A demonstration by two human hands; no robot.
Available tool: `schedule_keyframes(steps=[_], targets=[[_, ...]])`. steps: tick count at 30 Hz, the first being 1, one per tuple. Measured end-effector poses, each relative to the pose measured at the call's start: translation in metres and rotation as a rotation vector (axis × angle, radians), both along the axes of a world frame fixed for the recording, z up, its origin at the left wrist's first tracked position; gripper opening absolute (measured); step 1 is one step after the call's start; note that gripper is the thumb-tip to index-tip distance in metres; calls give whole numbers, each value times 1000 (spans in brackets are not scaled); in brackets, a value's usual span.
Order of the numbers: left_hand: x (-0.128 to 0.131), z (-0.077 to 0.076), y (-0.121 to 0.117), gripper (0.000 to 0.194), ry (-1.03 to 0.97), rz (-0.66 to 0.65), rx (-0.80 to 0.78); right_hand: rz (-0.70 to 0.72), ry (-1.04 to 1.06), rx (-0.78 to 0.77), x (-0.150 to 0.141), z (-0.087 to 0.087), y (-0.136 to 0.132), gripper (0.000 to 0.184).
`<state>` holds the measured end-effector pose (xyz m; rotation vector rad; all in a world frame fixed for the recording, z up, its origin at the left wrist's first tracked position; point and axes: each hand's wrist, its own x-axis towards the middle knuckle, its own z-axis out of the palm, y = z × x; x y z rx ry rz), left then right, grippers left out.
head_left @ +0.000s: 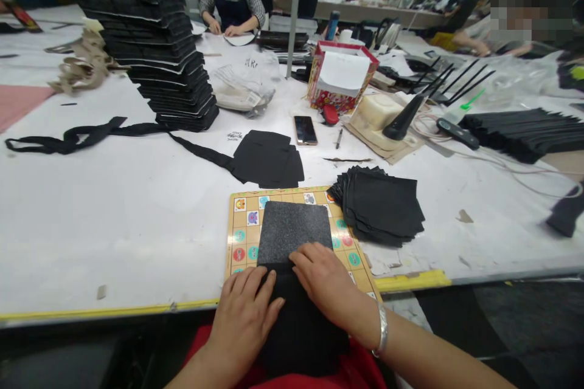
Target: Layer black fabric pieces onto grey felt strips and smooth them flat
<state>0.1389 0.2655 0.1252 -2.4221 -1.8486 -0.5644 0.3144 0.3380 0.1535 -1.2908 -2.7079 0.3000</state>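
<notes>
Smoothing black cloth flat on a printed game board, lower centre of the frame.
Both hands lie open, fingers spread, pressing down and gripping nothing: left hand, right hand. Even palm pressure should keep the cloth square against the one grey textured panel. Counted: one board, one phone; the loose stack of black squares is too thick to count.

Black fabric sits under a speckled grey panel. Tan checkered board, cartoon tiles, teal and red circles. Red garment on the lap. Yellow strip along the white table. Red floral box.
</notes>
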Motion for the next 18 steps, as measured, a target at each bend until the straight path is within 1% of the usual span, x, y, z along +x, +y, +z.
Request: schedule_keyframes(steps=[3, 5, 7, 9, 12, 13, 14, 16, 18], targets=[[-1, 3, 5, 24, -37, 16, 41, -2, -60, -63, -13, 2, 9, 4], [-2, 4, 8, 21, -53, 3, 61, 23, -66, -58, -12, 2, 12, 4], [-3, 3, 10, 19, -50, -28, 55, 59, -59, -18, -9, 1, 11, 7], [-4, 2, 13, 17, -31, -67, 44, 159, -44, 54, -8, -1, 8, 7], [-5, -1, 15, 17, -2, -106, 53, 372, -29, 133, -5, -3, 2, 8], [-5, -2, 14, 17, 2, -105, 59, 395, -37, 133, -3, -4, 1, 8], [-5, -2, 13, 18, 4, -97, 68, 370, -55, 118, 1, -3, 1, 7], [-3, -4, 10, 20, -4, -66, 93, 220, -113, 50, 12, 0, 5, 3], [-2, -6, 6, 24, -23, -31, 128, 74, -190, -56, 24, 4, 11, 9]])
